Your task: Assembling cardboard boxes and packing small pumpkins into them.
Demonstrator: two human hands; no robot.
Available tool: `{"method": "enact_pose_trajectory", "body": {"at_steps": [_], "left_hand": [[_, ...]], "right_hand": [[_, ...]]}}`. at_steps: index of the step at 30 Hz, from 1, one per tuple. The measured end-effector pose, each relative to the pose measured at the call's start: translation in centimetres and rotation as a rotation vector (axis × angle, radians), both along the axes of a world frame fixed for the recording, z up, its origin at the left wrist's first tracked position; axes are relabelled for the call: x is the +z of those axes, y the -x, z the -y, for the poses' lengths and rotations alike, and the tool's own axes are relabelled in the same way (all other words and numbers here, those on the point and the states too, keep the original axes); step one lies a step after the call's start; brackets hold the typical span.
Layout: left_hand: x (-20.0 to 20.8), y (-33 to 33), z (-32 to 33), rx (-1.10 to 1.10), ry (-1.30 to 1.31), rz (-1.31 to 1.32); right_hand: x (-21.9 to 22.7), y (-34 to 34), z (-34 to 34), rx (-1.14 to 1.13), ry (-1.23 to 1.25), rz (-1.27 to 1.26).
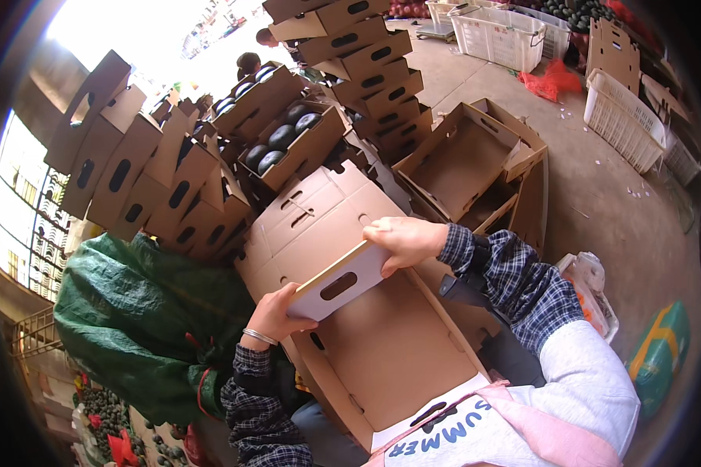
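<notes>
in the head view, the left hand and right hand pinch the far end panel between thumbs and fingers; the open cardboard box lies before the person, opening upward, long axis running forward and leftward

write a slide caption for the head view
Left hand and right hand grip the far end of an open cardboard box, stacked boxes beyond.

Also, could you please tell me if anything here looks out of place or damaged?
Yes, a little: crumpled red mesh and small white scraps lie loose on the floor, near white crates, like litter. The cardboard box being handled shows no clear damage.
</notes>
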State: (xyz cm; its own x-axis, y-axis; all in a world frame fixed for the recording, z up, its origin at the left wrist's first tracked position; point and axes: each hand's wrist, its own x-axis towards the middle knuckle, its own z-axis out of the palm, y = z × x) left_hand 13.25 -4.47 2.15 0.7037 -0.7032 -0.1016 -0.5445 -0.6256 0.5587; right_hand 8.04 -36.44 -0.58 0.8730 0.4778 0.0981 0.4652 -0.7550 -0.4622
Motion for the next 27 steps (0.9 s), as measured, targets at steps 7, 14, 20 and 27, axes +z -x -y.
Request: {"method": "enact_pose_trajectory", "body": {"at_steps": [7, 14, 20, 27], "left_hand": [[-1.8, -0.2, 2.6, 0.042, -0.415, 0.514], [2.0, -2.7, -0.5, 0.106, -0.264, 0.282], [4.3, -5.0, -4.8, 0.643, 0.415, -0.328], [0.6, -7.8, 9.5, 0.583, 1.112, -0.986]], "right_hand": [[-1.9, -2.6, -3.6, -0.102, 0.387, 0.353], [-3.6, -2.9, 9.0, -0.198, -0.548, 0.011], [-16.1, 1.6, 20.1, -0.369, 0.657, -0.037], [-18.9, -0.8, 15.9, -0.436, 0.515, 0.021]]}}
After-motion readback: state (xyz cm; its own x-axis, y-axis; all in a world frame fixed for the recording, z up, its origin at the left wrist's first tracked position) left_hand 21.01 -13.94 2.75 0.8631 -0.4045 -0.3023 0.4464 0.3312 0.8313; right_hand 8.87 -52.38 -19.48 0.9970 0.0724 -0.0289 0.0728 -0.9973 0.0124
